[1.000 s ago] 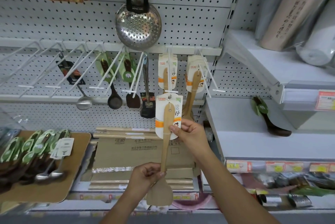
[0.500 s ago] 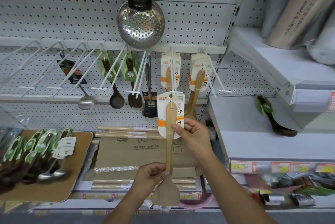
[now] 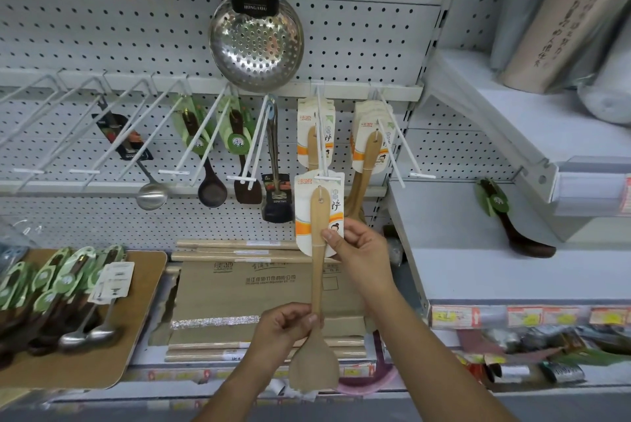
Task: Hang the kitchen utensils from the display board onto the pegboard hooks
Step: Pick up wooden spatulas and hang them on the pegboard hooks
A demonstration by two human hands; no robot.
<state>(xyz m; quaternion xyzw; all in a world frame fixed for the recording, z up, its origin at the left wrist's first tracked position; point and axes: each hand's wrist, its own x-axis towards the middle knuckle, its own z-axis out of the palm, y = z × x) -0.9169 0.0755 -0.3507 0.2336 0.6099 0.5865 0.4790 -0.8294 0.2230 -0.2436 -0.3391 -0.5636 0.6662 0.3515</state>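
While the left hand pinches the wooden spatula, the right hand—its grip narrow—clasps its card.

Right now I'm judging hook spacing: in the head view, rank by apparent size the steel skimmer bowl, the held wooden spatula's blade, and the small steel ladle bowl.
1. Steel skimmer bowl, clearly largest.
2. Wooden spatula blade, though it is nearer the camera, which inflates it.
3. Steel ladle bowl, smallest.

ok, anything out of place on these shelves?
Yes: one dark spoon with a green tag lies loose on the bare right shelf, while its lookalikes hang on pegboard hooks.
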